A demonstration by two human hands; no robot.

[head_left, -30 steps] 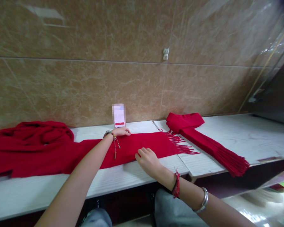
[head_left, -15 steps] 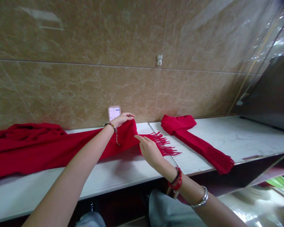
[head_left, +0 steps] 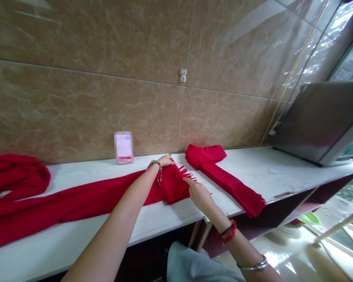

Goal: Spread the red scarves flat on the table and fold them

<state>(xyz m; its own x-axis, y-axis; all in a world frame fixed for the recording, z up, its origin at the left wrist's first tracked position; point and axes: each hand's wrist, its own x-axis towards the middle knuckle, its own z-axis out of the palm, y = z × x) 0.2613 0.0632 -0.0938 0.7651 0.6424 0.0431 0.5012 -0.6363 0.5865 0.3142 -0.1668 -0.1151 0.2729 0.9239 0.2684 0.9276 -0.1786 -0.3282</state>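
A long red scarf (head_left: 97,197) lies along the white counter, with its right end folded over in layers. My left hand (head_left: 166,160) is closed on the far corner of the fold, its fingertips partly hidden. My right hand (head_left: 200,194) pinches the fold's right edge, index finger and thumb against the cloth and the other fingers curled. Dark red fringe strands stick out past the fold between my hands. To the right, touched by neither hand, a second red scarf (head_left: 223,184) lies folded at an angle, its fringe at the counter's front edge.
A phone (head_left: 124,148) leans upright against the tiled wall. More bunched red cloth (head_left: 20,176) lies at the far left. A large dark appliance (head_left: 323,121) stands on the counter (head_left: 270,172) at right. A small white cat figure (head_left: 182,75) is on the wall.
Both hands have brought the raised fold down and rightward onto the scarf, covering most of its fringe. The view has turned right, showing more of the appliance.
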